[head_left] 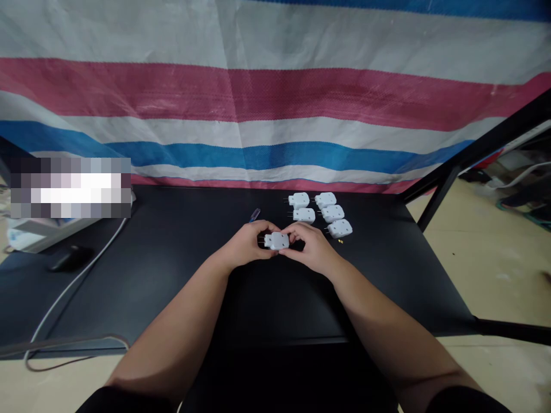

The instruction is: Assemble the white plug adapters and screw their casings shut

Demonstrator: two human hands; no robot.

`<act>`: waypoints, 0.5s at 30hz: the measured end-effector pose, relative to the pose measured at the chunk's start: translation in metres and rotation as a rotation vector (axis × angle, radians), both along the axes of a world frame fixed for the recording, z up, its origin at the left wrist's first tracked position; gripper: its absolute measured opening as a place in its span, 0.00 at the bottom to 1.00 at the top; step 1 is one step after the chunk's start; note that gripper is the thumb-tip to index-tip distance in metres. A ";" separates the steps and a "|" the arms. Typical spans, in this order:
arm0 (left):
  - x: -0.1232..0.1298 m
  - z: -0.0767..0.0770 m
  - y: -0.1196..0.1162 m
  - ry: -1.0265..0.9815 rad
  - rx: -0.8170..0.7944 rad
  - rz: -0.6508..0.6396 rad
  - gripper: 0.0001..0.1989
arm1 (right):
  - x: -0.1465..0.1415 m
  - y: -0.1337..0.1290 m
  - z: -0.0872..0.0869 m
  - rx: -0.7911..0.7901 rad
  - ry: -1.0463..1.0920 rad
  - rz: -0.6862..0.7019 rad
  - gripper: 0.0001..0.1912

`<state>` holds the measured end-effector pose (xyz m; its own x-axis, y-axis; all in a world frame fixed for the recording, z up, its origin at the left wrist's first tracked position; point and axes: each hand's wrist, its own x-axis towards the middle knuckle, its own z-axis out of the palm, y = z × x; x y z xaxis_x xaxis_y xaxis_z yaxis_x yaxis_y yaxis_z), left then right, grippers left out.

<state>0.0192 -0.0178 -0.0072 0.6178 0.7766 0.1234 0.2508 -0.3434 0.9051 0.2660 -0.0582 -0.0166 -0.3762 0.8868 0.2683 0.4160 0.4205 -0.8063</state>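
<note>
A white plug-like piece [279,241] with thin metal pins pointing left is held between both hands over the black table. My left hand [247,244] grips its left side near the pins, and my right hand [312,245] pinches its right end. Beyond my right hand lie several similar white pieces [333,213] in two groups, their pins also facing left. Small gold-coloured bits [340,241] rest just below the nearest of them. A screwdriver with a clear handle [255,214] lies behind my left hand.
At the left of the black table [163,287] are a black mouse [71,258], a pale cable [81,275] and a white object [43,232], partly pixelated. Striped sheeting [275,97] hangs behind. A black metal frame [451,172] stands at the right edge.
</note>
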 end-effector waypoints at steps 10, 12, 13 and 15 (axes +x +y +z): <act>0.001 0.000 0.001 0.079 0.100 0.018 0.18 | 0.001 -0.005 0.011 -0.111 -0.061 0.008 0.21; 0.002 0.000 0.001 0.086 0.113 0.018 0.18 | 0.001 -0.006 0.012 -0.120 -0.075 0.015 0.20; 0.002 0.001 0.001 0.091 0.114 0.017 0.18 | 0.002 -0.006 0.012 -0.124 -0.076 0.018 0.20; 0.002 0.001 0.001 0.099 0.121 0.016 0.17 | 0.002 -0.007 0.012 -0.125 -0.069 0.023 0.20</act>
<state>0.0209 -0.0173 -0.0065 0.6196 0.7693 0.1560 0.3426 -0.4439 0.8280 0.2681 -0.0648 -0.0042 -0.4107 0.9025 0.1295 0.4634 0.3290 -0.8228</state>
